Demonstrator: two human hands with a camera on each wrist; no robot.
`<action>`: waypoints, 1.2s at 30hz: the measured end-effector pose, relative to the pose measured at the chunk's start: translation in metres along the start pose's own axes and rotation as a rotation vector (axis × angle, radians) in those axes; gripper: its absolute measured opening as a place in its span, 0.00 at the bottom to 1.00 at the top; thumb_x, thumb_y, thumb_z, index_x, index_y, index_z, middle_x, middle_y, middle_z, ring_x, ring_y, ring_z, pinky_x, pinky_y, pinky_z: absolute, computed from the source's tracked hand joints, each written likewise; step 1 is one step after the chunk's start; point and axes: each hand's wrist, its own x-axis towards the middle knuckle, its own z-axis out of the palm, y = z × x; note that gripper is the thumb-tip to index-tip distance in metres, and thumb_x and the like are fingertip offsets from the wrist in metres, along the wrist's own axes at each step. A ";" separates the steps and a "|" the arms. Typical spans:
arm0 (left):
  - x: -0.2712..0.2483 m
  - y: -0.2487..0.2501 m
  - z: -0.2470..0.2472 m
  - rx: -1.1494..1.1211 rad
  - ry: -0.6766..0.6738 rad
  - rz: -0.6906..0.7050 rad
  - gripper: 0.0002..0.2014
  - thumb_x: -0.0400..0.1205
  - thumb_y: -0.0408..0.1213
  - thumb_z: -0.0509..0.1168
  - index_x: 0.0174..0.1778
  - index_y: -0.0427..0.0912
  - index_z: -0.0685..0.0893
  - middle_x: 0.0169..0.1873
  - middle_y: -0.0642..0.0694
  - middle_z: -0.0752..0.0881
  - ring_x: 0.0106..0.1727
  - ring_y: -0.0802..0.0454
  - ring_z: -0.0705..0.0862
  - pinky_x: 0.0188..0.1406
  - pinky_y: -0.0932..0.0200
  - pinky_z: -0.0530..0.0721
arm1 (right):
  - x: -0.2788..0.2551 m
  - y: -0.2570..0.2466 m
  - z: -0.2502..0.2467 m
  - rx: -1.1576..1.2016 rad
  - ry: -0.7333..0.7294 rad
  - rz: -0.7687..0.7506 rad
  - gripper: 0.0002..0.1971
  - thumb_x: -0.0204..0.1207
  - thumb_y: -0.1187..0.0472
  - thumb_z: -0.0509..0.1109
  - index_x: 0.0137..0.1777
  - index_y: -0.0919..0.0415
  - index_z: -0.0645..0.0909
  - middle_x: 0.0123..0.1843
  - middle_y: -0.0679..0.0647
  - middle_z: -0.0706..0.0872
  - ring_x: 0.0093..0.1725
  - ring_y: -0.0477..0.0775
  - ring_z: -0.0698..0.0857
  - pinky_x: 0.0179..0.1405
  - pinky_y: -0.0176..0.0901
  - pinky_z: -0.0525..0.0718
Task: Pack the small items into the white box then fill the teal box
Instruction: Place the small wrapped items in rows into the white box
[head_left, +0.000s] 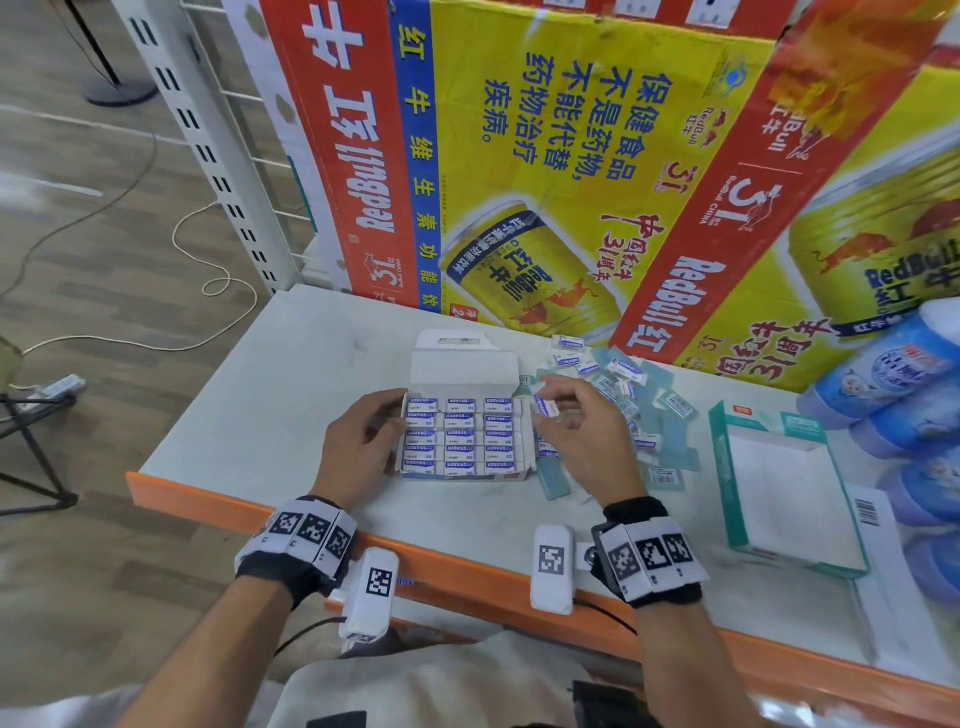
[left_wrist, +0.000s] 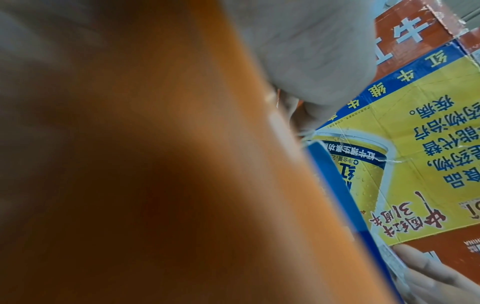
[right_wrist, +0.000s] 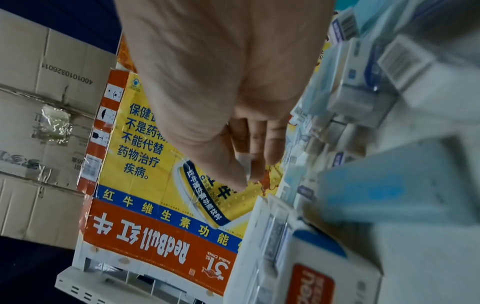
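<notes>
The white box (head_left: 462, 370) lies open at the table's middle, its lid folded back, with three columns of small blue-and-white erasers (head_left: 460, 437) packed inside. My left hand (head_left: 387, 431) grips the box's left wall, thumb at the far corner. My right hand (head_left: 545, 411) hovers just right of the box and pinches one eraser (head_left: 546, 405) between thumb and fingers; the right wrist view shows that pinched eraser (right_wrist: 244, 164) under the palm. The teal box (head_left: 727, 467) lies open at the right, white inside. The left wrist view is mostly blurred palm.
A heap of loose erasers (head_left: 626, 395) and pale blue sleeves spreads behind my right hand. Red Bull cartons (head_left: 545, 182) wall off the back. Blue bottles (head_left: 893, 374) stand at the far right. The table (head_left: 311, 384) has an orange front edge.
</notes>
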 end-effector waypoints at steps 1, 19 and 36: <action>0.000 0.000 0.000 -0.006 0.001 -0.004 0.17 0.75 0.42 0.59 0.59 0.53 0.83 0.49 0.55 0.87 0.47 0.62 0.85 0.30 0.63 0.86 | 0.000 0.000 0.002 -0.001 -0.010 0.006 0.12 0.72 0.71 0.72 0.47 0.53 0.80 0.57 0.39 0.84 0.48 0.37 0.82 0.43 0.27 0.81; 0.000 0.001 0.000 -0.039 0.007 -0.039 0.15 0.74 0.42 0.60 0.54 0.62 0.82 0.50 0.53 0.88 0.47 0.60 0.87 0.27 0.58 0.87 | 0.007 -0.005 0.020 -0.023 -0.121 -0.099 0.15 0.75 0.67 0.70 0.55 0.47 0.80 0.46 0.52 0.80 0.38 0.40 0.80 0.41 0.24 0.77; 0.000 0.002 0.000 -0.027 0.007 -0.007 0.14 0.75 0.41 0.60 0.54 0.61 0.81 0.49 0.59 0.87 0.47 0.67 0.85 0.32 0.73 0.83 | 0.018 -0.003 0.020 -0.366 -0.185 -0.143 0.07 0.68 0.71 0.74 0.38 0.59 0.83 0.36 0.43 0.75 0.34 0.42 0.75 0.38 0.33 0.74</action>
